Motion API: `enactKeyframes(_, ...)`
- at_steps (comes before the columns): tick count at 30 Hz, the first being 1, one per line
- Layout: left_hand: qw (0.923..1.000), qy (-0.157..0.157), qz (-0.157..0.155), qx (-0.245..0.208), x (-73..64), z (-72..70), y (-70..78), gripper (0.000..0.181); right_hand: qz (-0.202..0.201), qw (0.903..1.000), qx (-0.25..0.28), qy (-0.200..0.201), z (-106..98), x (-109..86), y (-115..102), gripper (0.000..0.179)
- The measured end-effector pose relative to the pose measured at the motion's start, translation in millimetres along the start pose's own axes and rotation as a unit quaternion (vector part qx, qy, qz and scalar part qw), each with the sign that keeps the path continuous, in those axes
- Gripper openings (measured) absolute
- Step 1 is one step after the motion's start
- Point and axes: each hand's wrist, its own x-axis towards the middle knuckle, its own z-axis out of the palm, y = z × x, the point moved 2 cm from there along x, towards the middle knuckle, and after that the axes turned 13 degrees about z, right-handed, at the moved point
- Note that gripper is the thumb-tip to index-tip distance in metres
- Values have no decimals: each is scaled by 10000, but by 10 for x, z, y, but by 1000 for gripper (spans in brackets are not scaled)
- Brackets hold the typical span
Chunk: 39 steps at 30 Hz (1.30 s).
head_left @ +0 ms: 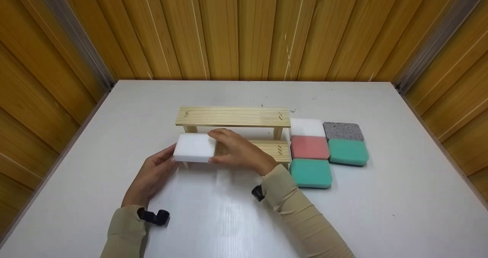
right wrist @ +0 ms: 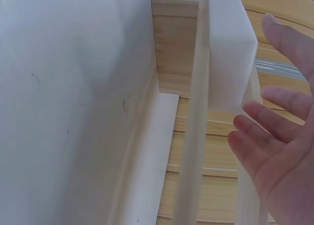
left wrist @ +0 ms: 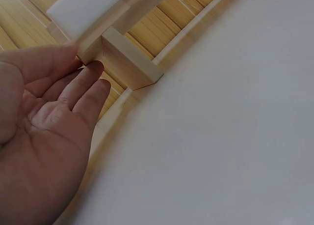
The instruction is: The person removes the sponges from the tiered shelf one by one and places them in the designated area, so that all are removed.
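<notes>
A white sponge block (head_left: 194,147) lies on the left end of the lower board (head_left: 270,147) of a small two-step wooden stand (head_left: 232,116). At that end, my left hand (head_left: 152,172) has its fingertips against the board's corner beside the sponge, as the left wrist view shows, its fingers fairly straight. My right hand (head_left: 242,151) is at the sponge's right side, thumb and fingers spread around that edge. In the right wrist view, those loosely extended fingers (right wrist: 289,102) come close to the white block (right wrist: 228,53) without curling round it.
Right of the stand, several sponges lie side by side on the white table (head_left: 400,197): a white one (head_left: 307,127), a pink one (head_left: 310,147), a speckled grey one (head_left: 343,131) and two green ones (head_left: 310,173). Wood-patterned panels (head_left: 259,33) rise behind the table.
</notes>
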Motion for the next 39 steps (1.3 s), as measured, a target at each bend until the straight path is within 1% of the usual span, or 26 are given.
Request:
enactKeyframes(8, 10000, -31, -31, -17, -10, -7, -7, 65, 361, 9992, 194, -27, 94, 50, -6, 77)
enactKeyframes(17, 9998, 40, -141, -101, -14, -2, -10, 64, 522, 9981, 326, -86, 202, 71, 0, 80)
enactKeyframes(20, 9999, 25, -118, -40, -8, -4, -9, 64, 476, 9984, 308, -39, 212, 73, 6, 77)
enactKeyframes(24, 9999, 14, -121, 90, 1, -10, -12, 66, 320, 9991, 255, 96, 208, 69, 9, 74)
enactKeyframes(31, 9999, -4, -127, 111, 7, -6, -10, 67, 301, 9990, 313, 99, 193, 53, 13, 74)
enactKeyframes(39, 9997, -72, 84, 233, 6, -10, -5, 62, 224, 9994, 242, 137, 169, 34, 14, 72)
